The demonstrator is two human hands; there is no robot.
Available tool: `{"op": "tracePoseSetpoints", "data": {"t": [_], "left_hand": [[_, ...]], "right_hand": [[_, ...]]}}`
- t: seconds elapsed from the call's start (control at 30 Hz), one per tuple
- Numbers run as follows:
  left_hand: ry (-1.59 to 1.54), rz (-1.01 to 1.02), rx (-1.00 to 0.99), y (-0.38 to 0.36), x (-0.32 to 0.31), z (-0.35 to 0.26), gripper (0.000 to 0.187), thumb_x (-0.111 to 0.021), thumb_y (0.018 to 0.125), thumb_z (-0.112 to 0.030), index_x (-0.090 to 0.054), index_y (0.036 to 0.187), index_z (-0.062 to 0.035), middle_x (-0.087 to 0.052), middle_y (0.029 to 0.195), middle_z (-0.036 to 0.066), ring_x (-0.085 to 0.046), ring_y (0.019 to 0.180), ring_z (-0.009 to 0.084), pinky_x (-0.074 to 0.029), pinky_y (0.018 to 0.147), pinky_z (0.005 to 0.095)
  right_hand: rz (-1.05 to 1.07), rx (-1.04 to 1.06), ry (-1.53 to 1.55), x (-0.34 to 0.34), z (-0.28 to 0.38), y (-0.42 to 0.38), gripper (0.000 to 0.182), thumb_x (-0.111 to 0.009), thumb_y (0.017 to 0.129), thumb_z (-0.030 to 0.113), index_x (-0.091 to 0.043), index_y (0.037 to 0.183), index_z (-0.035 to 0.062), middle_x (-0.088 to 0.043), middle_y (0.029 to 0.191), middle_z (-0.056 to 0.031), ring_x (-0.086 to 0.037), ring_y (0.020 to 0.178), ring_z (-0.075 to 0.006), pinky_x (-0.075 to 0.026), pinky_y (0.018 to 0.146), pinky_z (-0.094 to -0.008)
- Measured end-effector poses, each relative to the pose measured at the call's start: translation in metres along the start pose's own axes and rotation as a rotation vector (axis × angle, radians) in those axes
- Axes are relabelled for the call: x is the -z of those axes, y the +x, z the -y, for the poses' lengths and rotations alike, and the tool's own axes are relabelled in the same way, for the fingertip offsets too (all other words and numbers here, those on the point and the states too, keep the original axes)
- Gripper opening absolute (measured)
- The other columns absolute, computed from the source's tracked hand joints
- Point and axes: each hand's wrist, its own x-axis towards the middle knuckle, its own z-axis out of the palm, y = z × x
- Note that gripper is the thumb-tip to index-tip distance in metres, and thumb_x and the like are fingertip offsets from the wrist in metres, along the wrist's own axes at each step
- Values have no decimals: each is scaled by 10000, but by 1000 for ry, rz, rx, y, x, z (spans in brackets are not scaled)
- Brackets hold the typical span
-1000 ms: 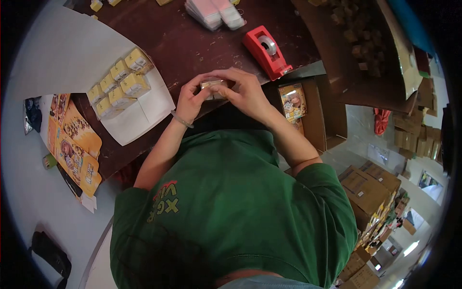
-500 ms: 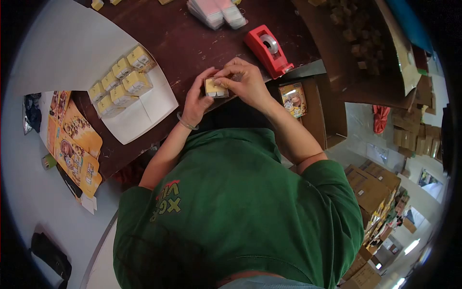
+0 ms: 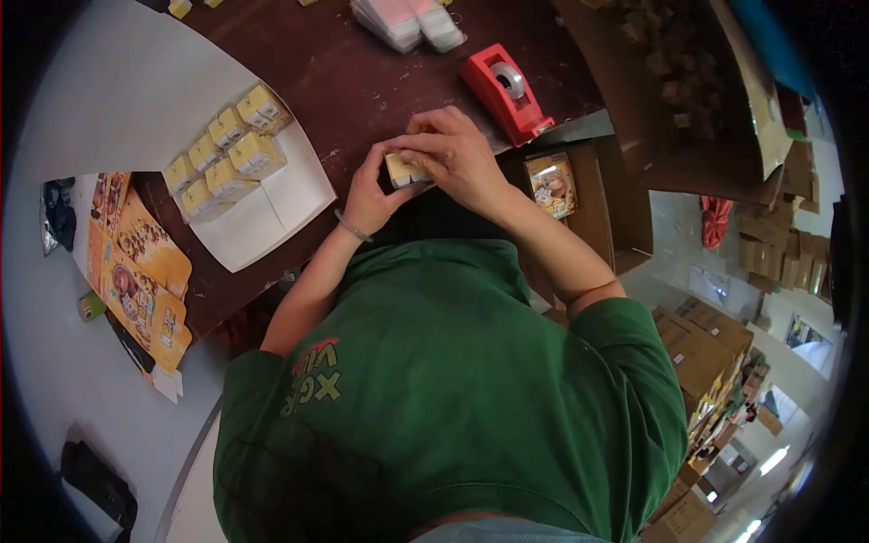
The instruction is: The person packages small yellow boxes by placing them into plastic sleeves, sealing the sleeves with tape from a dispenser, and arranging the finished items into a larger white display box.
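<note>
A small yellow and white box (image 3: 405, 172) is between my two hands over the front edge of the dark red table (image 3: 353, 86). My left hand (image 3: 368, 193) grips it from the left, thumb below and fingers above. My right hand (image 3: 455, 156) is closed over the box's upper right part, its fingertips pressed to it. To the left, a white tray (image 3: 291, 195) bears several similar yellow and white boxes (image 3: 256, 156) in two rows. The red tape dispenser (image 3: 509, 98) stands beyond my right hand.
Clear plastic sleeves (image 3: 398, 23) lie at the far edge. Flattened orange printed cartons (image 3: 136, 281) are at the left. An open cardboard box (image 3: 611, 195) with a printed carton (image 3: 551, 185) is at the right, below a large carton (image 3: 688, 145) of small pieces.
My right hand has shifted slightly left and its fingers have closed further over the small box. My left fingers have come closer around it, and the left thumb has moved in.
</note>
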Motion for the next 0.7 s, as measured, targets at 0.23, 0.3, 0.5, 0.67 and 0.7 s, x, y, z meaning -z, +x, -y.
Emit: {"op": "tracePoseSetpoints", "data": {"t": [0.23, 0.3, 0.5, 0.67, 0.7], "left_hand": [[25, -3, -84, 3, -1, -2, 622, -768, 760, -49, -478, 1311, -46, -610, 1209, 100, -583, 1142, 199, -457, 991, 341], [51, -126, -88, 1, -10, -6, 641, -768, 759, -49, -473, 1327, -47, -598, 1244, 101, -576, 1159, 211, -451, 1003, 345], [-10, -217, -171, -13, -46, -17, 705, -677, 835, -24, -351, 1460, 6, -408, 1468, 189, -432, 1342, 296, -331, 1118, 381], [-366, -185, -56, 19, -26, -25, 611, -579, 914, -55, -332, 1470, 1, -430, 1443, 151, -427, 1332, 245, -318, 1132, 370], [-373, -68, -23, 33, -24, -32, 622, -599, 901, -56, -344, 1466, -4, -444, 1428, 147, -428, 1331, 237, -328, 1127, 363]], "right_hand": [[156, -361, 308, 1, -14, 15, 289, -756, 802, 162, -707, 1061, 44, -637, 1000, -129, -635, 841, -295, -527, 746, -370], [38, -328, 114, 2, -4, 11, 397, -773, 803, 174, -648, 1152, 34, -629, 990, -140, -642, 827, -292, -534, 735, -356], [-99, -260, -195, -17, 25, -20, 619, -737, 827, 335, -513, 1351, 93, -477, 1307, -245, -559, 1152, -399, -505, 922, -425], [99, 0, 1, 14, -20, -14, 706, -700, 763, 70, -432, 1414, 126, -464, 1344, -190, -549, 1163, -380, -492, 962, -438], [156, 26, 166, 20, -24, -10, 695, -734, 757, 89, -455, 1392, 128, -485, 1339, -162, -535, 1193, -367, -471, 981, -441]]}}
